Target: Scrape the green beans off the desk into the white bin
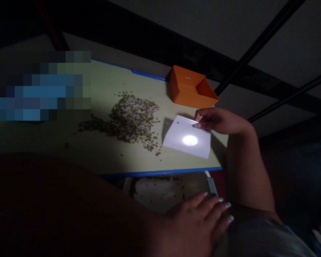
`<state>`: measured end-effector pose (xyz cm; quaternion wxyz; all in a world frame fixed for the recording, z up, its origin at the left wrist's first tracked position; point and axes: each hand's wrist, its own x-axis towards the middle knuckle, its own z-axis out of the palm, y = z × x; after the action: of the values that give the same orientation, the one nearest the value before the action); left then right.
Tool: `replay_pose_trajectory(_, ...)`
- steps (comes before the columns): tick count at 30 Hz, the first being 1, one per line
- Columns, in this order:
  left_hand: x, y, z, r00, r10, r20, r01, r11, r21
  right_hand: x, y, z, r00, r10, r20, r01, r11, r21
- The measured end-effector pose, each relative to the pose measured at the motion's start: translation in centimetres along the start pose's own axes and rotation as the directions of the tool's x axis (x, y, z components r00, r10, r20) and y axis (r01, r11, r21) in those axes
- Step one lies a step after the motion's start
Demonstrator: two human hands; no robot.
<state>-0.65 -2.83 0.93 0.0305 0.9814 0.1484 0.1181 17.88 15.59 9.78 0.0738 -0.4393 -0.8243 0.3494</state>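
Our left hand (191, 221) lies nearest us, palm down with fingers slightly apart, clasping nothing we can see. Beside it, below the table (104, 80), a pale tray (160, 196) holds scattered dark seeds; our forearm and the table's blue edge cut off the rest. Our right hand (219, 121) pinches the white card (173, 141) by its far edge, over the table, a bright glare on its face. An orange box (188, 93) stands open just beyond; its floor is hidden, so we cannot tell its contents. Green seeds (133, 117) spread left of the card. Pixelation masks the upper left.
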Motion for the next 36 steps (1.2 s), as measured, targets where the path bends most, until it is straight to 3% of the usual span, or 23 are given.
replay_pose_trajectory(6, 0.02, -0.01, -0.05, 1.0, 0.003, 0.015, -0.003, 1.0, -0.002, 0.33, -0.18, 0.35, 0.998, 0.025, -0.057, -0.02, 0.997, 0.074)
replay_pose_trajectory(11, 0.08, 0.0, -0.06, 1.0, 0.0, -0.001, 0.0, 1.0, -0.004, 0.61, -0.52, 0.79, 1.0, -0.003, 0.012, 0.002, 0.992, 0.124)
replay_pose_trajectory(19, 0.24, -0.11, -0.33, 0.999, 0.004, 0.04, -0.003, 1.0, -0.03, 0.24, -0.74, 0.47, 1.0, 0.005, -0.027, -0.001, 0.988, 0.153)
replay_pose_trajectory(26, 0.22, -0.16, -0.32, 0.997, 0.017, 0.07, -0.012, 0.998, -0.06, 0.16, -0.85, 0.53, 0.998, -0.043, 0.039, 0.034, 0.979, 0.203)
replay_pose_trajectory(31, 0.24, -0.23, -0.26, 0.997, 0.026, 0.07, -0.021, 0.998, -0.066, 0.15, -0.88, 0.69, 0.997, -0.029, 0.067, 0.02, 0.992, 0.125)
replay_pose_trajectory(36, 0.22, -0.15, -0.29, 0.998, 0.022, 0.062, -0.019, 0.999, -0.045, 0.46, -0.43, 0.41, 0.998, 0.053, -0.033, -0.053, 0.999, 0.003)
